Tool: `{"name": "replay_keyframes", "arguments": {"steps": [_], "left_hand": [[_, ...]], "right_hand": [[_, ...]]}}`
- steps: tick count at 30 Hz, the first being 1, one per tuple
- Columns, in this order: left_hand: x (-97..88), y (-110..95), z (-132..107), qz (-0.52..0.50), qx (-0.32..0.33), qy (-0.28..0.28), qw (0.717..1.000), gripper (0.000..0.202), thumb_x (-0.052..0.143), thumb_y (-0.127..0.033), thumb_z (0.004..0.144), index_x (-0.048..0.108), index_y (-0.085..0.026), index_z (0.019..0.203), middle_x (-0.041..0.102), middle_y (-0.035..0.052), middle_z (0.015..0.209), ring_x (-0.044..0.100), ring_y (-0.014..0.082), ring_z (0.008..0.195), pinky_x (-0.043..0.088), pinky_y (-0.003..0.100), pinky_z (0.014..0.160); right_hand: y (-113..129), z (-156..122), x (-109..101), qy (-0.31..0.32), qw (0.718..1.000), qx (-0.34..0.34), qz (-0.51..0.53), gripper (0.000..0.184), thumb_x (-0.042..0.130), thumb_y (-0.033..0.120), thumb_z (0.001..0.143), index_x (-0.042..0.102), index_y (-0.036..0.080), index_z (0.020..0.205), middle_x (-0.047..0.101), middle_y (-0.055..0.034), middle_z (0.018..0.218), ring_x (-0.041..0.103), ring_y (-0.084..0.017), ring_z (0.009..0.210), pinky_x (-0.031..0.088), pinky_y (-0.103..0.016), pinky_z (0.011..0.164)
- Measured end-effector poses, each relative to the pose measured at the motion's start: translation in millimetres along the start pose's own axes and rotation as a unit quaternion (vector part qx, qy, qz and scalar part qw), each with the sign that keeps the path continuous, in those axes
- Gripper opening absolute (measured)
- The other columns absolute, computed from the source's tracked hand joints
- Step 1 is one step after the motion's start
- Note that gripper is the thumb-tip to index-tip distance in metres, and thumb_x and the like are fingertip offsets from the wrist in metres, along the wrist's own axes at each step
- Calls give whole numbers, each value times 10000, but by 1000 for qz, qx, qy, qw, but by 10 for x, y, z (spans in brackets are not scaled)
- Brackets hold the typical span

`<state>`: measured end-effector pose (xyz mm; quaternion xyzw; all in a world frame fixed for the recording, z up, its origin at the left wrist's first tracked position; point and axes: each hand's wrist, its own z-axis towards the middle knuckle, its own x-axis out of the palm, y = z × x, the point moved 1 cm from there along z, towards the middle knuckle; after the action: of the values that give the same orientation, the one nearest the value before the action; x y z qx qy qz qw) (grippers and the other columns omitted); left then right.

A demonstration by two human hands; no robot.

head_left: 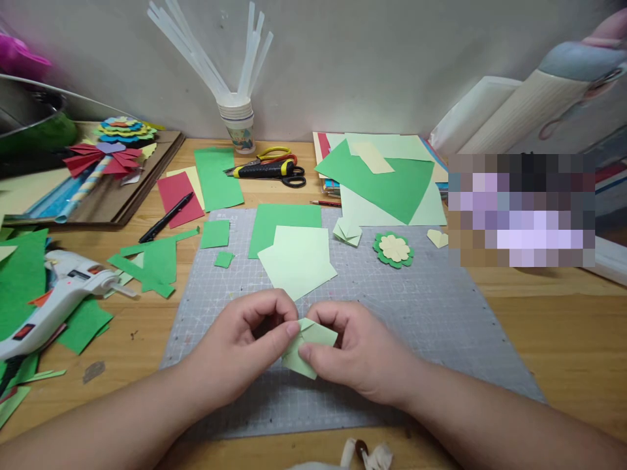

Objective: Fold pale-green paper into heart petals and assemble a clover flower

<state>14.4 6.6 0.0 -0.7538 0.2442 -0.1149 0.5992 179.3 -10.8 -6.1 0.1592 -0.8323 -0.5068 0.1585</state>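
A small folded piece of light green paper [313, 336] is pinched between my two hands above the grey cutting mat [416, 346]. My left hand [259, 339] grips its upper left edge with thumb and fingers. From the other side my right hand [350, 343] presses a thumb on its front, its fingers curled behind. Just beyond lie light green sheets [298, 258] overlapping a darker green sheet [264, 219]. A second folded light green piece [347, 232] rests farther back, beside a layered paper flower [393, 249] in green and cream.
At left are a hot glue gun [73, 281], green scraps [157, 264] and a black pen [166, 217]. Scissors [294, 176], a utility knife [259, 170] and a paper cup [238, 127] of clear sticks stand or lie behind. Stacked paper [386, 189] sits at the back right.
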Motion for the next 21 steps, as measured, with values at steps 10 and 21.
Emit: {"name": "replay_keyframes", "arguments": {"steps": [10,21], "left_hand": [[9,31,11,-34,-13,-53,998,176,572,-291,840,548,-188,700,537,-23,659,487,126,633,404,230,599],[-57,-13,-26,67,158,-14,985,105,640,-168,819,653,-253,879,545,33,1140,481,211,1132,357,311,970]], "right_hand": [[-16,26,-30,7,998,6,65,201,692,304,716,556,160,677,546,34,558,487,-89,504,385,-206,487],[-70,24,-78,221,901,139,346,232,678,337,734,581,128,705,558,20,522,541,-77,401,412,-124,325]]}}
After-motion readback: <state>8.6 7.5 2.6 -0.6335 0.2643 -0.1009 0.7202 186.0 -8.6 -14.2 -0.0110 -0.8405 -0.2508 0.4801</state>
